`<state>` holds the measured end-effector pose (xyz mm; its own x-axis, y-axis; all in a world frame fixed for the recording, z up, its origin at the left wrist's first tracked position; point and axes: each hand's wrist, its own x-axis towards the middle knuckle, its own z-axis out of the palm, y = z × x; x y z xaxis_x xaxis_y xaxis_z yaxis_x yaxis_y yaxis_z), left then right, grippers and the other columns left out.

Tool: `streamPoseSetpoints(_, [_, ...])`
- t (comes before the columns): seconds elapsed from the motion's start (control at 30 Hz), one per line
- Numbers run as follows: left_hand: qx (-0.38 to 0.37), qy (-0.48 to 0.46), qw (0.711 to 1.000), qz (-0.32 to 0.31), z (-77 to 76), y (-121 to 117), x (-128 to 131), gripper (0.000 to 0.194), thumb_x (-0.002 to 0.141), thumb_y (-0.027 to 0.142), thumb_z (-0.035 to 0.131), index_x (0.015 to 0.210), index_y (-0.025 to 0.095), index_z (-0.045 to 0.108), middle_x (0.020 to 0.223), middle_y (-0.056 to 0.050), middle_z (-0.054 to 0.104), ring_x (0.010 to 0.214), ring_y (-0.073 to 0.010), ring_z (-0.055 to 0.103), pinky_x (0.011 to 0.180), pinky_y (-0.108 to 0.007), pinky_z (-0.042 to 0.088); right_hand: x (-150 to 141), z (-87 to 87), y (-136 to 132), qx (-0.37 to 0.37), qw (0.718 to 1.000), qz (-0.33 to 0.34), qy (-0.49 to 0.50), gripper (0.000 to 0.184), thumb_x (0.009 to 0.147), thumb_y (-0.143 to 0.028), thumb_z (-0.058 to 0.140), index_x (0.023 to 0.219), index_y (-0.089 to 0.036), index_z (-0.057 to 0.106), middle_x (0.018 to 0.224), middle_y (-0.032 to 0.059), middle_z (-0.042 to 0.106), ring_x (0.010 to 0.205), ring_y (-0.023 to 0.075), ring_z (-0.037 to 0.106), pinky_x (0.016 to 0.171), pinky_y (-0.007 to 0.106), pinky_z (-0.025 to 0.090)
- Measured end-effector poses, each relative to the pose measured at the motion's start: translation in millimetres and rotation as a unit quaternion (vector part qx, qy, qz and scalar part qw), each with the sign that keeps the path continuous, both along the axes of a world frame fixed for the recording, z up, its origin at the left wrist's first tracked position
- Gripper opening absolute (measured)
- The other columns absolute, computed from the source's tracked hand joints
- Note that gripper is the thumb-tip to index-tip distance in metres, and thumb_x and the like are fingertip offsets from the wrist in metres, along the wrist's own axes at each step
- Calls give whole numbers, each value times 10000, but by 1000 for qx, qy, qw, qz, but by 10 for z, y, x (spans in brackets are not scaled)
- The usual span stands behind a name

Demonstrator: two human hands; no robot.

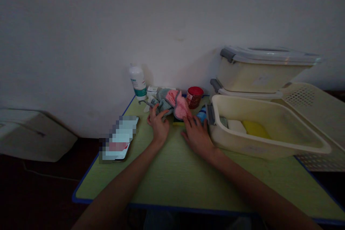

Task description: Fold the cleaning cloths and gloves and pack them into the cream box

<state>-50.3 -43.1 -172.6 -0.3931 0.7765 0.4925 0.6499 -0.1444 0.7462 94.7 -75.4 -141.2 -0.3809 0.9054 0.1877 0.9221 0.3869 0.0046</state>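
Observation:
Both my hands reach over a green table (pixel 167 179) toward a heap of cloths near the wall. My left hand (pixel 159 124) rests with its fingers spread, the tips touching a grey-green cloth (pixel 165 105). My right hand (pixel 196 134) lies flat and open beside a pink cloth (pixel 179 104), its fingertips near a yellow-edged sponge (pixel 178 122) and a small blue item (pixel 201 115). Neither hand grips anything.
A white bottle (pixel 138 82) and a red-lidded jar (pixel 194 97) stand by the wall. An open cream bin (pixel 269 140) holds a yellow sponge (pixel 256 129); lidded bins (pixel 258 68) stack behind it. A phone (pixel 120 138) lies at left.

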Motion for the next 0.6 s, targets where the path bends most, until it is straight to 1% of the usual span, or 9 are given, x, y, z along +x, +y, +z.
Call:
streamPoseSetpoints(0.13, [-73, 85, 993, -29, 6, -20, 31, 376, 686, 41, 534, 971, 225, 697, 1434, -58, 409, 1391, -371, 163, 1053, -649, 155, 63, -56, -99, 15, 1000, 20, 5, 501, 848, -215, 522, 1328, -105, 428, 1384, 149, 440, 1292, 347, 333, 1008, 596, 317])
streamPoseSetpoints(0.2, [-107, 117, 986, -49, 14, -26, 48, 357, 719, 120, 555, 1037, 227, 678, 1454, -62, 380, 1389, -395, 142, 1042, -677, 138, 104, -96, -134, 31, 999, 37, 12, 455, 837, -185, 516, 1282, -100, 477, 1369, 154, 453, 1295, 355, 333, 1016, 585, 327])
streamPoseSetpoints(0.27, [-124, 134, 982, -57, 25, -40, 68, 353, 763, 193, 531, 1095, 218, 649, 1463, -77, 362, 1386, -404, 143, 1036, -685, 137, 150, -130, -157, 45, 997, 56, 24, 404, 827, -160, 506, 1224, -86, 522, 1349, 166, 468, 1303, 359, 326, 1025, 555, 345])
streamPoseSetpoints(0.37, [-106, 150, 981, -54, 32, -70, 102, 346, 806, 236, 475, 1120, 190, 613, 1466, -106, 349, 1389, -385, 156, 1047, -668, 141, 208, -158, -168, 52, 994, 84, 47, 342, 812, -130, 501, 1143, -69, 566, 1320, 182, 483, 1320, 366, 298, 1034, 530, 360])
streamPoseSetpoints(0.43, [-85, 175, 980, -51, 21, -85, 125, 371, 776, 253, 521, 1131, 162, 581, 1473, -136, 327, 1393, -376, 149, 1062, -651, 127, 238, -165, -161, 49, 992, 103, 54, 288, 795, -104, 508, 1068, -78, 596, 1323, 184, 476, 1328, 382, 279, 1030, 554, 357])
streamPoseSetpoints(0.5, [-74, 197, 977, -47, -3, -83, 140, 437, 725, 248, 583, 1148, 143, 544, 1481, -162, 298, 1397, -372, 139, 1076, -635, 108, 270, -175, -150, 47, 989, 124, 58, 252, 760, -72, 526, 996, -89, 613, 1336, 180, 462, 1329, 395, 271, 1027, 572, 355])
streamPoseSetpoints(0.6, [-82, 188, 978, -31, -45, -55, 140, 471, 734, 237, 590, 1182, 128, 496, 1480, -186, 284, 1393, -368, 162, 1074, -629, 126, 334, -204, -129, 62, 983, 160, 59, 275, 709, -11, 533, 959, -93, 614, 1323, 176, 471, 1323, 392, 287, 1029, 552, 373])
